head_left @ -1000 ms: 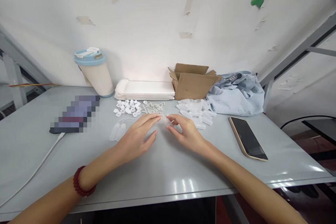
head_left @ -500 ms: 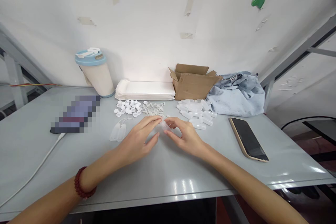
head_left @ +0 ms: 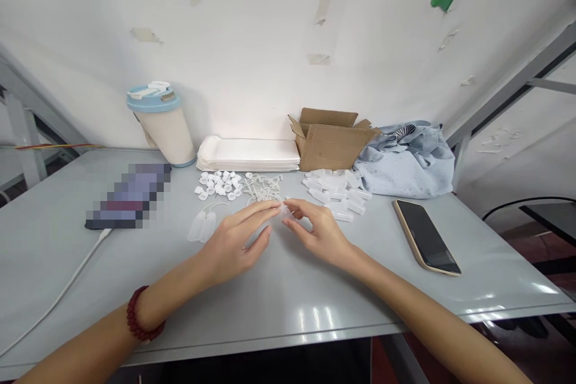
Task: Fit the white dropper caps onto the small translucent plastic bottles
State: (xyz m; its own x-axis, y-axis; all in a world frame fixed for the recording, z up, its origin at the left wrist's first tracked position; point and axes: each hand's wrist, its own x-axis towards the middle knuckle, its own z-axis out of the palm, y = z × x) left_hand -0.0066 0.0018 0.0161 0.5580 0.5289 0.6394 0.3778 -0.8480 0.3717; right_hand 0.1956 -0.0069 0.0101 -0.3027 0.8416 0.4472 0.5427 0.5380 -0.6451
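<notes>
My right hand [head_left: 317, 229] curls its fingers and thumb around a small translucent plastic tube [head_left: 285, 212], which is mostly hidden between the fingertips. My left hand [head_left: 238, 240] reaches in from the other side, its fingers stretched out and its thumb apart. The left fingertips touch or nearly touch the tube. Just beyond both hands lies a tangle of thin whitish cords [head_left: 263, 187]. Left of the cords is a cluster of small white caps [head_left: 219, 185]. Similar translucent tubes [head_left: 335, 194] are heaped to the right. Beside my left hand lie translucent tubes with cord loops [head_left: 201, 226].
Along the wall stand a blue-lidded cup [head_left: 164, 129], a stack of white packets [head_left: 252, 155], an open cardboard box [head_left: 330, 147] and a bunched light-blue cloth [head_left: 407, 165]. A phone [head_left: 427, 237] lies on the right; a blurred-out device [head_left: 132, 195] with a white cable lies left.
My left fingertips have slid slightly right, over the top of the small tube. The right hand is almost still, and the surrounding things stay in place.
</notes>
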